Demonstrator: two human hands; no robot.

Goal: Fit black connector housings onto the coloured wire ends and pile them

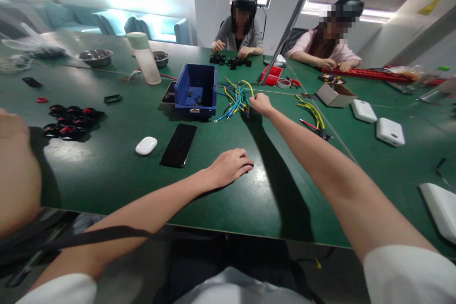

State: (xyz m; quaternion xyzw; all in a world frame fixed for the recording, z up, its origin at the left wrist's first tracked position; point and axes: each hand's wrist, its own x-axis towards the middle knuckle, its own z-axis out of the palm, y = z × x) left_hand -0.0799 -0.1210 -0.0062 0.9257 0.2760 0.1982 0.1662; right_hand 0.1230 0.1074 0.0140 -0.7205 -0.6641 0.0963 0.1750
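Observation:
My right hand reaches forward to a loose bundle of blue, green and yellow wires. Its fingers are closed on a yellow wire that curves up at the bundle's right side. My left hand rests on the green table nearer to me, its fingers curled together. Something small and dark shows under those fingertips, too hidden to name. Left of the wires stands a blue plastic bin with small dark parts inside. A black phone and a white earbud case lie left of my left hand.
More yellow wires lie to the right, near a small cardboard box and white boxes. A bottle stands behind the bin. Black parts lie left. Two people sit opposite; another person's blurred arm enters at left.

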